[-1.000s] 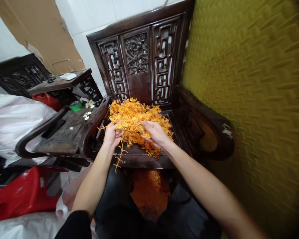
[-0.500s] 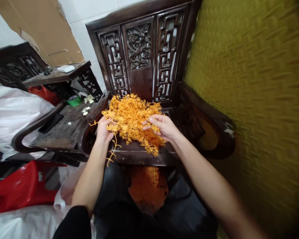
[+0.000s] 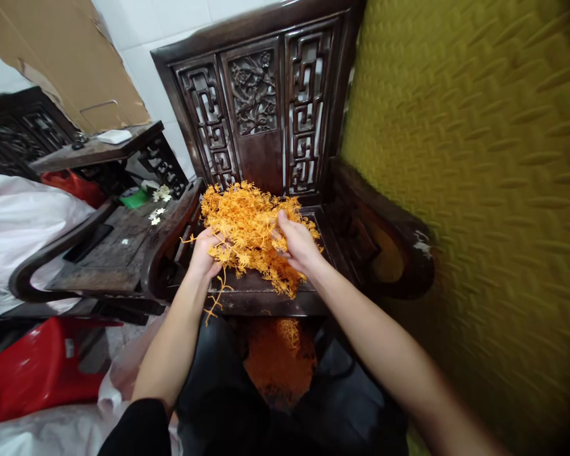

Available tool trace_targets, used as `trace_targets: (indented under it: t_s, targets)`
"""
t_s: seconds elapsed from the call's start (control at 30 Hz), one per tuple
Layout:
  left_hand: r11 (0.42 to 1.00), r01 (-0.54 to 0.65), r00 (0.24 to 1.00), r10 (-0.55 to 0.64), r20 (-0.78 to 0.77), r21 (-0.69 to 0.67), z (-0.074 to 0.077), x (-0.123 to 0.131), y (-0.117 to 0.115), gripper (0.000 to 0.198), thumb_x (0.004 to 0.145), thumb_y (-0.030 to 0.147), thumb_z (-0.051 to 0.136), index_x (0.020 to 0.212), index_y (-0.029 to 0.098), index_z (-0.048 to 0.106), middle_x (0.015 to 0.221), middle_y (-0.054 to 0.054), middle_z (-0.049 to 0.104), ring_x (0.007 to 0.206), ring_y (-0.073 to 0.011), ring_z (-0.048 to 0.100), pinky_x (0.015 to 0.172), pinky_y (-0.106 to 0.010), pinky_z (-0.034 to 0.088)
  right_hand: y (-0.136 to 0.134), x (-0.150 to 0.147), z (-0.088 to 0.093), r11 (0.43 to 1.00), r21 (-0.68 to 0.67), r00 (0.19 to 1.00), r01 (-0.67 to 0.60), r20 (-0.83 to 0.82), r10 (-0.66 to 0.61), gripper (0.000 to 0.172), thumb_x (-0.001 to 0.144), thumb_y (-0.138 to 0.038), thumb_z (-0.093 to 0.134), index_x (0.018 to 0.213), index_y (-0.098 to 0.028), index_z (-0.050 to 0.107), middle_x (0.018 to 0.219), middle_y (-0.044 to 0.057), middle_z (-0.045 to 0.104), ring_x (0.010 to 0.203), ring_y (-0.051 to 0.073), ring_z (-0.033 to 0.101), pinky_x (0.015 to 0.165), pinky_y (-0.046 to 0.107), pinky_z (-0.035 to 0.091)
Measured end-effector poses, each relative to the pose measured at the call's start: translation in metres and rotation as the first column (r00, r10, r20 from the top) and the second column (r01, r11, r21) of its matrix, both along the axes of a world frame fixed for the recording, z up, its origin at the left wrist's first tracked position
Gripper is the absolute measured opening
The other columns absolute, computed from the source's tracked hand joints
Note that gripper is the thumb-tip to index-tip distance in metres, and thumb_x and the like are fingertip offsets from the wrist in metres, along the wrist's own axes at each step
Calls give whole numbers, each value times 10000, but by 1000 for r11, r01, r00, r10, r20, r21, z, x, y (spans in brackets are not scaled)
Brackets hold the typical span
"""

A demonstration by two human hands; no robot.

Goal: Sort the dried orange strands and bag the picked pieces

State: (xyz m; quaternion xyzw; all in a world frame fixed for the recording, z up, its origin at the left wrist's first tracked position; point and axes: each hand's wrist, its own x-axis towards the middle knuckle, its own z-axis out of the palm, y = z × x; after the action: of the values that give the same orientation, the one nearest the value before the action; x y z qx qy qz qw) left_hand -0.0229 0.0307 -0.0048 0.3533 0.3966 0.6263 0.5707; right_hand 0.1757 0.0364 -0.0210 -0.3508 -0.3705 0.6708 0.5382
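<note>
A heap of orange-yellow artificial sprigs (image 3: 247,218) lies on the seat of a dark carved wooden chair (image 3: 261,155). At the heap's left side my left hand (image 3: 205,253) is closed on some sprigs, and a few stems hang below its fingers. My right hand (image 3: 295,242) is at the right side of the heap, its thumb up and its fingers curled round orange sprigs. Part of its grip is hidden by the hand and the sprigs.
Left of the chair stands a second wooden seat (image 3: 109,253) with green tape (image 3: 135,198) and small pale flowers (image 3: 156,218). A red plastic stool (image 3: 42,367) and white sacks (image 3: 23,221) are farther left. A yellow textured surface (image 3: 465,158) rises at right.
My right hand has turned, with its thumb now pointing up, and has shifted slightly left. My left hand stays on its sprigs. The whole view has moved a little.
</note>
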Motion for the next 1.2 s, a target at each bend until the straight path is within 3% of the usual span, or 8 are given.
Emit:
trace_targets:
  t_s: [0.13,0.3,0.5,0.77,0.87,0.93,1.03,1.2]
  targets:
    - [998,50,998,-51,-21,-39,4,4,-5,228,526,119,797,695,101,644,538,14,582,358,-25,408,367,-144,283,19,4,-3,973,-20,972,229,-46,-229,438,779,-583,766,781,-185,583,542,-80,418,383,48,306,341,209,157]
    - [1000,-20,1000,20,-4,13,12,-7,-9,189,548,130,738,672,121,596,529,26,552,352,-32,398,367,-154,306,49,58,-4,796,-194,802,574,-64,-594,288,957,-369,611,766,-187,496,513,-90,413,393,48,342,362,167,184]
    - [989,135,990,-137,-24,-67,6,-4,-7,206,542,110,767,691,97,625,539,24,540,343,-9,354,360,-154,303,32,69,-4,985,96,989,143,11,-144,400,729,-473,832,902,-149,674,693,-17,609,448,53,402,381,198,183]
    - [973,192,979,-199,-43,-129,2,3,-9,253,494,108,792,713,91,668,549,13,560,370,-25,400,359,-149,328,17,44,-7,896,198,876,-397,374,305,514,705,-650,788,778,-148,712,539,-50,461,465,56,339,446,213,227]
    - [977,170,983,-177,-41,-130,7,-2,-9,220,491,106,768,668,99,638,530,20,550,357,-20,376,356,-152,358,22,49,-5,933,224,917,-281,351,191,495,645,-592,858,679,-163,614,522,-56,468,453,54,370,429,200,249]
    - [983,136,990,-140,-28,-127,10,-7,-9,192,503,108,742,637,110,605,505,30,528,341,-16,348,343,-151,355,31,58,-4,982,187,981,32,182,-67,561,625,-619,861,649,-189,502,497,-85,397,418,41,328,392,189,218]
    - [988,84,996,-88,-27,-129,10,-14,-6,175,504,112,707,650,112,611,502,30,522,343,-32,375,347,-171,397,44,73,-5,920,36,921,389,-24,-389,619,663,-635,838,676,-213,386,509,-106,360,385,25,278,348,169,165]
    - [985,92,993,-101,-56,-146,5,-13,-3,194,492,101,704,668,97,623,514,20,538,353,-44,411,354,-176,407,34,64,-9,986,74,988,151,-33,-149,522,717,-568,835,809,-198,478,768,27,686,446,56,490,330,151,205]
